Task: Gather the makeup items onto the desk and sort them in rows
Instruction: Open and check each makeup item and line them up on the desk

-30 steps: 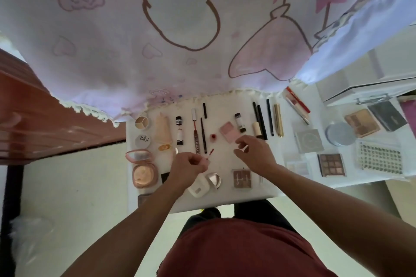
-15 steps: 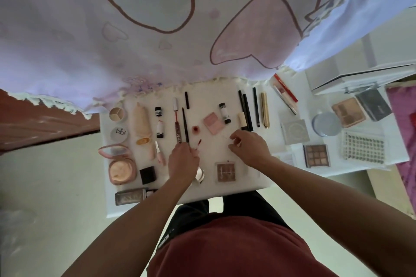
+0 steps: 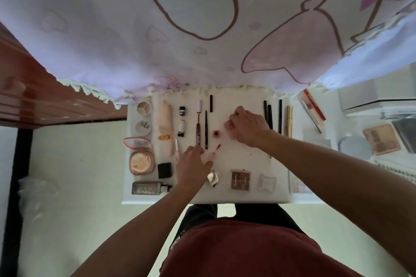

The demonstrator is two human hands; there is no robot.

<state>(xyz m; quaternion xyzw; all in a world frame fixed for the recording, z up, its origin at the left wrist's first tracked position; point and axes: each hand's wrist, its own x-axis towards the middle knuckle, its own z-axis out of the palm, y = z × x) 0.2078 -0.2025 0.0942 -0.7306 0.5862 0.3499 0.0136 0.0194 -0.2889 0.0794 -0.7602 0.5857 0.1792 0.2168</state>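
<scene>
Makeup lies in rows on the white desk. My left hand rests low on the desk near the front, fingers closed on a pink lip gloss wand whose red tip points away from me. My right hand is farther back, its fingers gripping a pink blush compact. A small red pot sits between the hands. Left of it lie a brown tube and a black pencil. A brown eyeshadow palette, a silver compact and a clear case line the front.
A printed pink cloth hangs over the desk's back edge. Powder compacts and a black cube fill the left side, and black pencils with a gold tube lie to the right. More palettes lie on the adjoining surface. Wooden furniture stands left.
My right hand has reached away from me and closed on the pink blush compact. My left hand has lowered the lip gloss wand toward the desk.
</scene>
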